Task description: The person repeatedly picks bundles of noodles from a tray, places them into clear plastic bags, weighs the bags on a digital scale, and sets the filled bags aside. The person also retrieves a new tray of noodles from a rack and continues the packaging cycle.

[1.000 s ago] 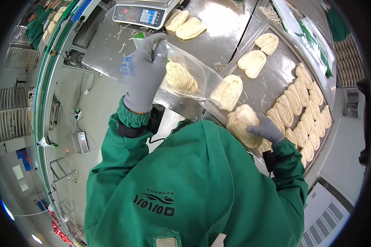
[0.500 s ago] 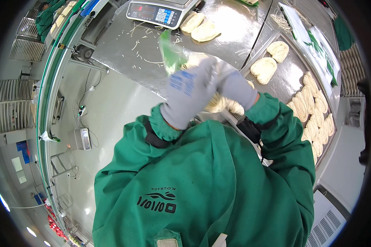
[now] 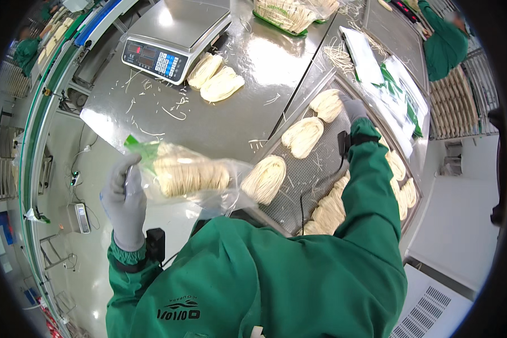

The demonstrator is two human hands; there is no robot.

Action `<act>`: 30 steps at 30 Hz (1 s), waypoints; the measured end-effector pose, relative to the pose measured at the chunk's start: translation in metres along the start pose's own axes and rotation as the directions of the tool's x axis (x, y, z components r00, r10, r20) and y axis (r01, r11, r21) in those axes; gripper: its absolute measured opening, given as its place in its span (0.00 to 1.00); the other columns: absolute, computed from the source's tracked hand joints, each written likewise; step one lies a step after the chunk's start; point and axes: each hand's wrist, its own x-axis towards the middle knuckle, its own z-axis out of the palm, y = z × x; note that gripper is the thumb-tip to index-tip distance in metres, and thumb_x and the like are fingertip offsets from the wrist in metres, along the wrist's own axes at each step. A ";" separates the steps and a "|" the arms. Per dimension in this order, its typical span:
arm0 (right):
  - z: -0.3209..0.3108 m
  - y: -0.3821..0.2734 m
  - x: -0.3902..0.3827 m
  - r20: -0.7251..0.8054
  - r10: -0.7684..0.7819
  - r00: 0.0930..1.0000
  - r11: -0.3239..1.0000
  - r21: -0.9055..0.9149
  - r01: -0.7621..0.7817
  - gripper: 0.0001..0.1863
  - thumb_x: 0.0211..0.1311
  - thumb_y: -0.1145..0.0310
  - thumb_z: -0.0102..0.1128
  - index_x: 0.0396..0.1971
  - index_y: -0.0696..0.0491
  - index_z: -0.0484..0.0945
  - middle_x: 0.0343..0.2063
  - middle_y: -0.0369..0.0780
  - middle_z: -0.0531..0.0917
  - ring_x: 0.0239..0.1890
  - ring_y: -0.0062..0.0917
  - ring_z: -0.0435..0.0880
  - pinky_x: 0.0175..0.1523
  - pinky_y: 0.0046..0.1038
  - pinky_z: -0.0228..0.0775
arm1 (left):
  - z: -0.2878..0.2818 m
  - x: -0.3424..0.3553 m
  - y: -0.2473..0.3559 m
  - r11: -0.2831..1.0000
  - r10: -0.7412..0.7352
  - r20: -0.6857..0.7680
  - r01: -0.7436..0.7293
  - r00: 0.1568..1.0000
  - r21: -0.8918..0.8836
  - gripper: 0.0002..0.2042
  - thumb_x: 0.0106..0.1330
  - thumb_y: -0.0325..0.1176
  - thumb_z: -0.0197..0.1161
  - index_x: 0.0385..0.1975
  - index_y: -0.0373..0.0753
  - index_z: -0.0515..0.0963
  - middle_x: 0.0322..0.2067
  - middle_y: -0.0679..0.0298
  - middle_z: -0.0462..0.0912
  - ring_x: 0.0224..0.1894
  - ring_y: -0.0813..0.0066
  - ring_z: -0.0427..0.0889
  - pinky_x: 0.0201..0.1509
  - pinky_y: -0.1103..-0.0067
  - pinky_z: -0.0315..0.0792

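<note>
My gloved left hand (image 3: 125, 197) is closed on the end of a clear plastic bag (image 3: 194, 174) with a green panel. Several bundles of pale noodles lie packed in a row inside it, and the bag's loose clear end stretches toward the tray. My gloved right hand (image 3: 354, 107) reaches out over the metal tray, at the right edge of a noodle bundle (image 3: 325, 105); its fingers are mostly hidden. Nearer me on the tray lie a second noodle bundle (image 3: 302, 137) and a third noodle bundle (image 3: 264, 179).
A weighing scale (image 3: 177, 34) stands on the steel table (image 3: 112, 107), with two loose noodle bundles (image 3: 214, 78) beside it. Filled noodle bags (image 3: 290, 16) lie at the back. Flat plastic bags (image 3: 380, 79) rest beyond the mesh tray (image 3: 290, 205). Several more bundles (image 3: 328, 211) line its near side.
My hands were together at the bag and are now apart. The left has moved left with the bag; the right has gone out to the tray's far bundle. The head view has shifted.
</note>
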 end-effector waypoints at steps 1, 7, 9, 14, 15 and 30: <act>0.006 0.034 0.029 -0.063 0.077 0.995 0.977 -0.192 -0.088 0.28 0.62 0.54 0.56 0.52 0.63 0.73 0.43 0.52 0.82 0.45 0.39 0.82 0.51 0.32 0.72 | 0.001 -0.005 0.001 0.998 -0.064 -0.020 0.063 0.998 -0.020 0.10 0.69 0.26 0.53 0.46 0.32 0.77 0.30 0.71 0.79 0.18 0.95 0.61 0.20 0.92 0.53; 0.026 0.050 0.046 0.019 0.194 0.981 0.882 0.434 -0.183 0.21 0.56 0.60 0.68 0.41 0.61 0.78 0.36 0.42 0.83 0.33 0.24 0.81 0.40 0.28 0.73 | 0.007 -0.011 0.018 0.996 -0.084 -0.099 0.079 0.992 -0.051 0.10 0.70 0.27 0.54 0.46 0.31 0.77 0.20 0.76 0.73 0.16 0.96 0.58 0.18 0.91 0.49; 0.004 0.006 0.014 -0.001 0.134 0.991 0.946 0.296 -0.128 0.20 0.58 0.63 0.66 0.44 0.61 0.75 0.34 0.42 0.83 0.32 0.23 0.81 0.37 0.27 0.73 | 0.007 -0.008 0.020 0.997 -0.079 -0.099 0.080 0.992 0.013 0.10 0.71 0.28 0.54 0.45 0.30 0.77 0.14 0.78 0.67 0.14 0.96 0.57 0.17 0.91 0.49; 0.006 -0.056 -0.099 0.030 0.071 0.997 0.975 0.209 -0.076 0.21 0.63 0.56 0.59 0.37 0.63 0.78 0.32 0.46 0.83 0.33 0.30 0.82 0.39 0.30 0.73 | 0.010 -0.003 0.020 0.996 -0.077 -0.126 0.082 0.989 0.033 0.10 0.71 0.27 0.53 0.45 0.30 0.77 0.15 0.77 0.66 0.14 0.96 0.58 0.17 0.91 0.49; 0.014 -0.055 -0.117 0.079 0.038 0.996 0.989 0.140 -0.049 0.23 0.63 0.55 0.59 0.39 0.64 0.77 0.33 0.46 0.83 0.35 0.34 0.81 0.43 0.32 0.73 | 0.012 -0.003 0.021 0.996 -0.091 -0.096 0.093 0.991 0.013 0.10 0.70 0.27 0.53 0.46 0.30 0.77 0.15 0.78 0.66 0.14 0.96 0.57 0.17 0.91 0.49; 0.038 -0.048 -0.122 0.744 -0.413 0.525 0.403 -0.368 0.838 0.39 0.41 0.44 0.71 0.47 0.58 0.72 0.45 0.48 0.74 0.52 0.43 0.72 0.57 0.38 0.63 | 0.018 -0.007 0.033 0.996 -0.087 -0.038 0.088 0.995 0.030 0.10 0.70 0.29 0.55 0.48 0.35 0.78 0.25 0.77 0.73 0.21 0.95 0.61 0.23 0.92 0.54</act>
